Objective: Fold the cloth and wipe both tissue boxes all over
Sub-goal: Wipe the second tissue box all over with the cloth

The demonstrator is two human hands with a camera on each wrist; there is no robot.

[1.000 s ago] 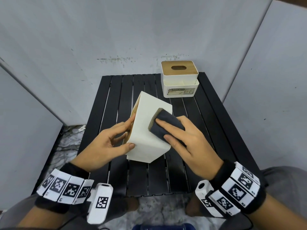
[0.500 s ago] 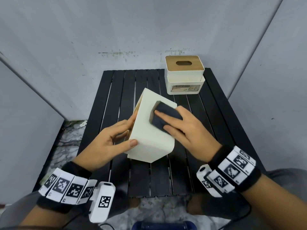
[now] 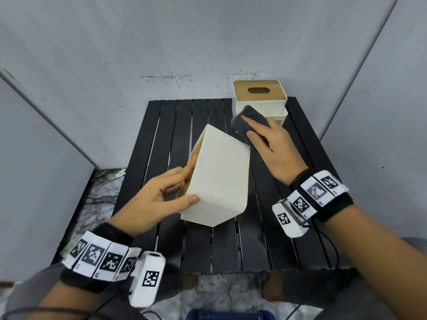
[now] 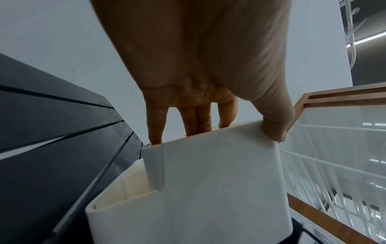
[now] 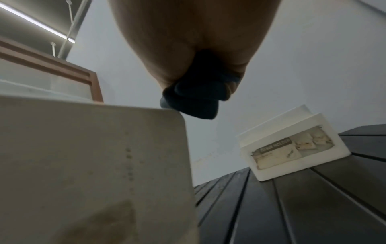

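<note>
The left hand (image 3: 150, 204) is gripping the tipped cream tissue box (image 3: 219, 181) mid-table — thumb on one face, fingers on the opposite side. The right hand (image 3: 275, 148) is clutching the folded dark cloth (image 3: 248, 122) just beyond its far corner — before the wood-lidded tissue box (image 3: 260, 93) at the slatted black table's (image 3: 231, 250) far edge.

"TISSUE HOLDER" can be read on the worn label (image 5: 292, 151) stuck to the front of the far tissue box (image 5: 325, 132); the smaller print below is illegible
</note>
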